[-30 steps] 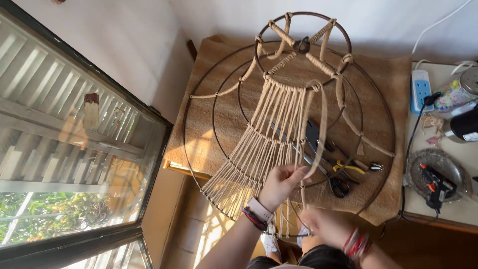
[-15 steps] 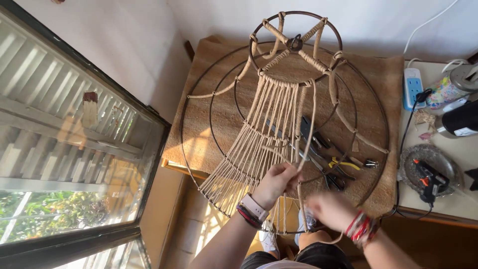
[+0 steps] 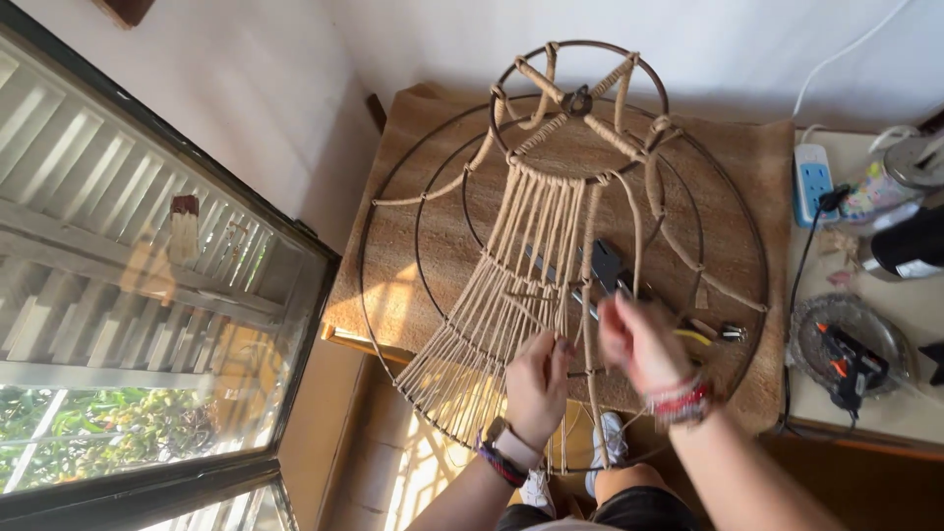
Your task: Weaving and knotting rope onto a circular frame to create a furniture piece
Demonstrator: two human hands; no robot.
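Wire frame (image 3: 413, 236) stands on the counter (image 3: 757, 177), its lower ring over the near edge. Left hand (image 3: 536, 383) pinches a cord (image 3: 588, 295) at the woven strands, fingers closed. Right hand (image 3: 639, 339) is blurred; its grip cannot be told.

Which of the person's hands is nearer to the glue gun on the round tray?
The right hand is nearer: it sits just left of the glue gun across the mat's edge. The left hand is farther left, against the woven cords.
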